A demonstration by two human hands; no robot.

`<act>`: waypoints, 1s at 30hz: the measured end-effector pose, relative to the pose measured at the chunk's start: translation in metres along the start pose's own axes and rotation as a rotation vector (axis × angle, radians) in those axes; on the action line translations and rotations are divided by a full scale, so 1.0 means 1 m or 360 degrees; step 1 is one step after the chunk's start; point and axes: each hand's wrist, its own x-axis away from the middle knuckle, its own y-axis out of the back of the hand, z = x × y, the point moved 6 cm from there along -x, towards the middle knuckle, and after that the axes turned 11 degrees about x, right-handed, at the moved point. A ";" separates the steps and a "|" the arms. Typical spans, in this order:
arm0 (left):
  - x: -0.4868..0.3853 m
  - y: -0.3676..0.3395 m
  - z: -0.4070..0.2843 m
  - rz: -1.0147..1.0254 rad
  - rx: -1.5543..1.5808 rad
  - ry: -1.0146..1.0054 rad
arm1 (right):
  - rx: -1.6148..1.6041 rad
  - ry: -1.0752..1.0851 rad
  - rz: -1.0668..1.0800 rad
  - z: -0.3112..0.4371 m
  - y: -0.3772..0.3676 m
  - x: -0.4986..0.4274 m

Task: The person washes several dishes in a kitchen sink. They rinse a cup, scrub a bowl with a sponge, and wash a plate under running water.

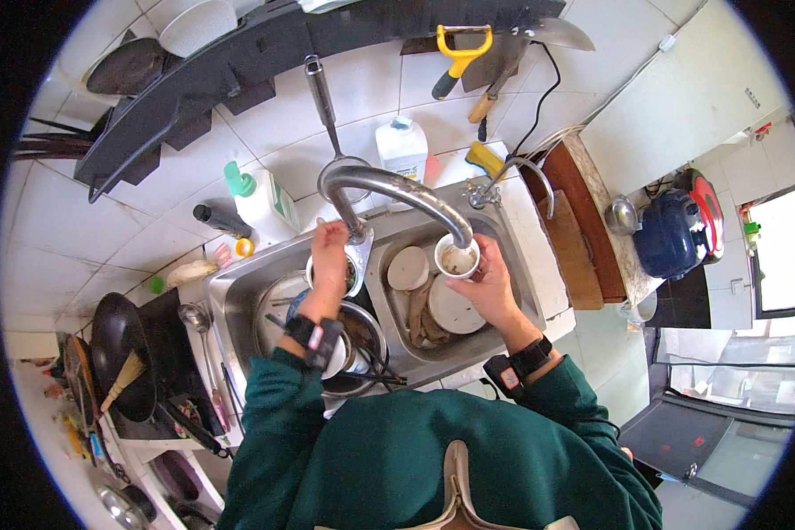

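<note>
My right hand (490,285) holds a small white cup (456,257) just below the spout of the curved metal faucet (404,182). Dark specks show inside the cup. Beside the faucet's base is my left hand (331,258), slightly blurred with its fingers curled; whether it grips the faucet handle cannot be told. Beneath my right hand, the right basin holds a white bowl (408,268), a white plate (456,306) and a brown cloth (421,311). Under my left arm, the left basin holds a metal pot (371,331) with chopsticks (379,368) and other dishes, partly hidden.
Behind the sink stand a white pump bottle (268,202), a white jug (402,146), a metal strainer (328,112) and a yellow sponge (484,159). A second thin tap (536,169) is at the right. A black wok (120,354) and a ladle (195,319) lie left.
</note>
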 end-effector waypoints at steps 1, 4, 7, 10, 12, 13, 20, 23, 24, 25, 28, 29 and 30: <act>0.013 -0.008 0.000 -0.0030 -0.0167 0.0066 | 0.0001 0.0057 0.0010 0.000 0.000 -0.001; 0.067 -0.064 -0.007 0.0472 0.0117 0.0206 | 0.0278 0.0095 -0.0102 -0.006 0.003 -0.004; 0.102 -0.110 -0.059 0.0826 -0.0511 -0.0730 | 0.0302 0.0139 -0.0121 -0.007 0.002 -0.006; 0.117 -0.134 -0.082 0.1067 -0.1417 -0.1076 | 0.0395 0.0198 -0.0087 -0.001 0.002 -0.005; 0.114 -0.143 -0.079 0.1196 -0.2012 -0.1021 | 0.0588 0.0336 -0.0105 0.008 0.004 -0.004; 0.112 -0.145 -0.074 0.1252 -0.2037 -0.0817 | 0.0720 0.0443 -0.0138 0.013 0.005 -0.003; 0.127 -0.163 -0.049 0.1455 -0.1605 -0.0149 | 0.0453 0.0464 -0.0216 0.005 0.004 -0.002; 0.138 -0.154 -0.034 0.1519 -0.0525 0.1099 | 0.0226 0.0310 -0.0090 -0.008 0.004 -0.001; 0.131 -0.152 -0.044 0.1550 -0.0979 0.0588 | 0.0123 0.0237 -0.0007 -0.012 0.003 0.000; 0.126 -0.151 -0.055 0.1528 -0.1342 0.0104 | 0.0157 0.0194 0.0027 -0.015 0.004 0.000; 0.124 -0.147 -0.066 0.1479 -0.1948 -0.0451 | 0.0066 0.0101 0.0186 -0.019 -0.001 0.004; 0.123 -0.144 -0.066 0.1466 -0.2123 -0.0482 | 0.0075 0.0104 0.0188 -0.019 -0.001 0.004; 0.124 -0.144 -0.065 0.1466 -0.2196 -0.0455 | 0.0059 0.0083 0.0185 -0.020 -0.004 0.005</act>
